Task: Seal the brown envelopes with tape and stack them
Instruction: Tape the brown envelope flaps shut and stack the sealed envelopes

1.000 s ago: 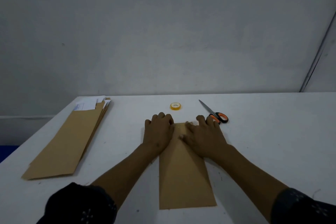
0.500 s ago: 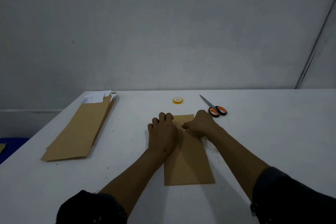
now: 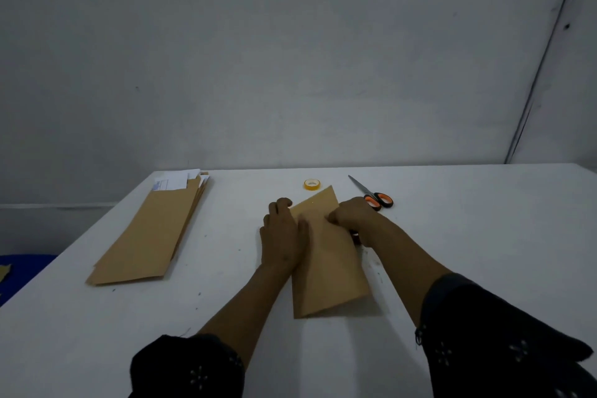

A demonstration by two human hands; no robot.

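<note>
The envelope (image 3: 326,255) lies mid-bench, skewed, its right side lifted off the surface. The left hand (image 3: 284,236) rests flat on its left edge with straight fingers; the right hand (image 3: 350,215) pinches its right edge near the top, fingers curled. Whether tape already closes its top I cannot tell, though the lifting suggests it is about done and bound for stacking. The tape roll (image 3: 312,184) sits just beyond it toward the far edge, the scissors (image 3: 374,195) beside the right hand. Near the far left corner a pile (image 3: 151,229) of envelopes has white papers sticking out, so those look unsealed: most of the job appears left.
</note>
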